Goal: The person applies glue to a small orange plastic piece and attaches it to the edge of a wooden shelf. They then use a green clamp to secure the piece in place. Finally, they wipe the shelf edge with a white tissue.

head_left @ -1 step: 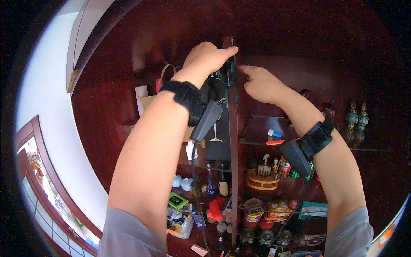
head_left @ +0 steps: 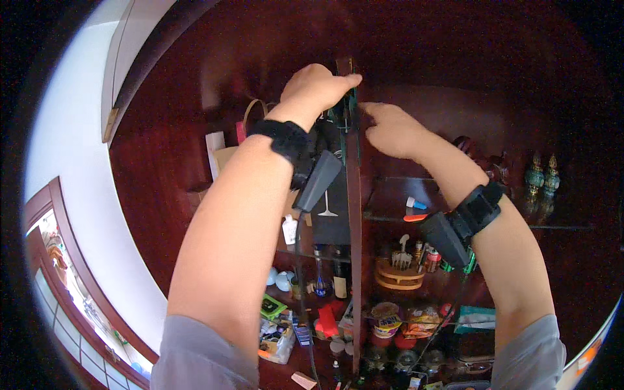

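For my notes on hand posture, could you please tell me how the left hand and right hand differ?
The left hand is higher in the picture; the right hand is lower. The left hand's thumb overlaps the upright divider in view, while the right hand points a finger toward it from the right. Both are bare, with black straps on the arms.

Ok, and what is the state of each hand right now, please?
Left hand: at the upright divider, fingers mostly hidden; open or closed cannot be told.
Right hand: index finger extended, others look curled; whether holding anything cannot be told.
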A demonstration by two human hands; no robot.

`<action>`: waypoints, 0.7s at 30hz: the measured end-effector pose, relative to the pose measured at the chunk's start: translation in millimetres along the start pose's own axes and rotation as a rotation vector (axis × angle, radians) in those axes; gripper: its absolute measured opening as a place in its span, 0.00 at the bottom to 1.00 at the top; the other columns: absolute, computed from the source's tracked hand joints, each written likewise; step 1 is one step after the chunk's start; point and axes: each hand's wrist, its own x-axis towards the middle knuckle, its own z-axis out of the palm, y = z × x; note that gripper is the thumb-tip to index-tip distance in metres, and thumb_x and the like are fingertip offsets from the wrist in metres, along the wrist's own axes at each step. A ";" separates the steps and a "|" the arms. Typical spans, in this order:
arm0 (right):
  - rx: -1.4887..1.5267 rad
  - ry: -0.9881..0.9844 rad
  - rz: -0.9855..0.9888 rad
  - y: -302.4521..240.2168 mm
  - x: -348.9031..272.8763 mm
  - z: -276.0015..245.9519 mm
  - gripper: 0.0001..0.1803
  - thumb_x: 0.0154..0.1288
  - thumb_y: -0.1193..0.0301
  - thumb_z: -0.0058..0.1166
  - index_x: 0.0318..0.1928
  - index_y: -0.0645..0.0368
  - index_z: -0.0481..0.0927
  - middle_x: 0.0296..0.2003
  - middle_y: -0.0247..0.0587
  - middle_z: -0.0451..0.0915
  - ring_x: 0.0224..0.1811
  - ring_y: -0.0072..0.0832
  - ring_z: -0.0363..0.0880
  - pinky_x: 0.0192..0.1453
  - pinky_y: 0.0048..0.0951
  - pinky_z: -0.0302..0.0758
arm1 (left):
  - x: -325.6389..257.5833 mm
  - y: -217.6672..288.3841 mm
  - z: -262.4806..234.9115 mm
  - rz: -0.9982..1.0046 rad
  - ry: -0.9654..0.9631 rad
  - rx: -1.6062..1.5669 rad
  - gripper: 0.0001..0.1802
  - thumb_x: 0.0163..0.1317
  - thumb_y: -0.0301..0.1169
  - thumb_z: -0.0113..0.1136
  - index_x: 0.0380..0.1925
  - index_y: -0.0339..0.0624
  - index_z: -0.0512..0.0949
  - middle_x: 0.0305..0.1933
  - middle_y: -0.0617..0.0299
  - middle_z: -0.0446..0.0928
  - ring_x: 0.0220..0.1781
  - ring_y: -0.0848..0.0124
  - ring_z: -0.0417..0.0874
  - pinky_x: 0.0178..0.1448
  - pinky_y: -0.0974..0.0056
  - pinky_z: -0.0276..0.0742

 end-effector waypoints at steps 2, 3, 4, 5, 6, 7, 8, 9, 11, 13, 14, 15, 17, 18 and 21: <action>0.027 -0.016 0.025 2.3 -3.9 6.9 0.30 0.50 0.75 0.43 0.57 0.70 0.63 0.52 0.62 0.67 0.56 0.46 0.66 0.59 0.33 0.63 | -0.5 9.9 8.2 -0.034 0.035 0.128 0.32 0.49 0.55 0.56 0.36 0.34 0.79 0.42 0.49 0.77 0.45 0.57 0.78 0.49 0.60 0.72; 0.013 0.111 -0.060 10.7 -1.8 15.4 0.23 0.49 0.74 0.44 0.49 0.69 0.67 0.45 0.61 0.71 0.50 0.48 0.70 0.54 0.37 0.66 | 0.5 14.6 16.4 -0.029 0.089 0.196 0.31 0.48 0.55 0.58 0.38 0.36 0.78 0.43 0.50 0.77 0.47 0.58 0.78 0.50 0.60 0.71; -0.003 0.237 -0.146 20.4 1.5 19.6 0.18 0.48 0.73 0.45 0.41 0.69 0.72 0.38 0.61 0.75 0.45 0.50 0.73 0.50 0.41 0.70 | 3.3 19.0 21.5 -0.050 0.101 0.209 0.29 0.49 0.54 0.58 0.38 0.37 0.79 0.43 0.50 0.77 0.48 0.58 0.77 0.50 0.59 0.72; -0.021 0.188 -0.108 21.5 1.8 16.3 0.23 0.48 0.73 0.46 0.47 0.71 0.68 0.42 0.62 0.73 0.48 0.49 0.71 0.52 0.39 0.69 | 6.2 16.6 21.4 -0.027 0.088 0.212 0.32 0.49 0.55 0.56 0.39 0.33 0.77 0.44 0.47 0.76 0.48 0.56 0.77 0.51 0.58 0.71; -0.019 0.195 -0.108 24.6 3.3 18.7 0.23 0.48 0.73 0.46 0.47 0.71 0.68 0.42 0.62 0.73 0.48 0.49 0.71 0.52 0.39 0.69 | 9.1 13.8 21.1 -0.004 0.074 0.214 0.36 0.49 0.57 0.55 0.39 0.29 0.76 0.45 0.43 0.75 0.49 0.53 0.76 0.52 0.57 0.70; -0.027 0.210 -0.113 28.2 5.2 24.7 0.25 0.48 0.72 0.46 0.49 0.72 0.66 0.45 0.61 0.72 0.50 0.49 0.70 0.53 0.38 0.68 | 12.3 13.3 22.7 0.001 0.076 0.218 0.36 0.49 0.57 0.55 0.39 0.29 0.76 0.45 0.43 0.75 0.49 0.53 0.76 0.52 0.57 0.70; -0.032 0.222 -0.121 22.8 3.7 27.0 0.27 0.48 0.72 0.47 0.51 0.72 0.64 0.47 0.61 0.70 0.52 0.49 0.69 0.55 0.38 0.68 | 9.5 13.7 21.2 -0.009 0.094 0.249 0.33 0.49 0.55 0.54 0.39 0.31 0.77 0.45 0.44 0.75 0.48 0.53 0.76 0.51 0.57 0.70; 0.014 0.143 -0.077 18.0 -1.4 24.4 0.30 0.49 0.72 0.47 0.54 0.75 0.61 0.49 0.62 0.68 0.53 0.47 0.68 0.56 0.36 0.67 | 7.0 14.4 19.4 -0.020 0.112 0.279 0.31 0.50 0.53 0.54 0.38 0.33 0.78 0.44 0.45 0.76 0.48 0.53 0.76 0.51 0.56 0.71; 0.010 0.151 -0.078 17.3 -1.2 24.2 0.30 0.49 0.72 0.47 0.54 0.75 0.61 0.49 0.62 0.69 0.53 0.47 0.68 0.56 0.36 0.67 | 6.7 15.6 19.7 -0.017 0.121 0.287 0.30 0.50 0.53 0.54 0.37 0.33 0.78 0.44 0.45 0.76 0.47 0.53 0.77 0.50 0.57 0.71; 0.002 0.156 -0.071 21.0 -1.9 21.5 0.30 0.49 0.72 0.46 0.53 0.75 0.61 0.48 0.63 0.69 0.53 0.47 0.69 0.56 0.36 0.67 | 8.4 20.1 24.7 -0.010 0.123 0.288 0.29 0.50 0.52 0.54 0.37 0.34 0.78 0.43 0.45 0.76 0.47 0.53 0.77 0.49 0.57 0.71; 0.018 0.102 -0.033 18.0 -1.1 18.3 0.33 0.50 0.72 0.47 0.57 0.74 0.57 0.53 0.61 0.64 0.58 0.45 0.63 0.60 0.34 0.62 | 8.5 21.7 23.4 -0.044 0.112 0.306 0.26 0.51 0.50 0.55 0.37 0.37 0.79 0.43 0.48 0.77 0.47 0.55 0.77 0.49 0.58 0.72; 0.035 0.046 0.005 15.7 -0.6 16.8 0.36 0.51 0.72 0.48 0.60 0.72 0.54 0.58 0.60 0.60 0.62 0.43 0.58 0.65 0.32 0.56 | 8.1 22.7 21.9 -0.078 0.101 0.324 0.23 0.53 0.48 0.56 0.37 0.40 0.79 0.43 0.52 0.77 0.47 0.58 0.78 0.49 0.60 0.73; 0.031 0.054 -0.002 14.2 -0.3 17.8 0.36 0.51 0.72 0.49 0.60 0.72 0.54 0.58 0.60 0.60 0.62 0.44 0.59 0.65 0.32 0.57 | 8.9 19.7 21.2 -0.060 0.114 0.317 0.25 0.51 0.50 0.55 0.36 0.36 0.79 0.42 0.48 0.77 0.46 0.55 0.77 0.49 0.58 0.72; 0.021 0.060 -0.003 14.3 -0.2 18.1 0.36 0.51 0.72 0.49 0.60 0.72 0.54 0.57 0.60 0.61 0.61 0.44 0.60 0.64 0.32 0.57 | 9.9 18.3 21.9 -0.038 0.126 0.302 0.28 0.50 0.51 0.54 0.34 0.32 0.79 0.41 0.43 0.76 0.45 0.52 0.77 0.49 0.56 0.71; 0.014 0.057 0.003 15.2 -0.8 17.5 0.36 0.51 0.71 0.49 0.60 0.72 0.54 0.56 0.60 0.62 0.60 0.44 0.61 0.63 0.33 0.59 | 12.1 17.7 23.7 -0.030 0.132 0.302 0.28 0.50 0.51 0.54 0.33 0.32 0.79 0.40 0.43 0.76 0.45 0.52 0.77 0.49 0.56 0.71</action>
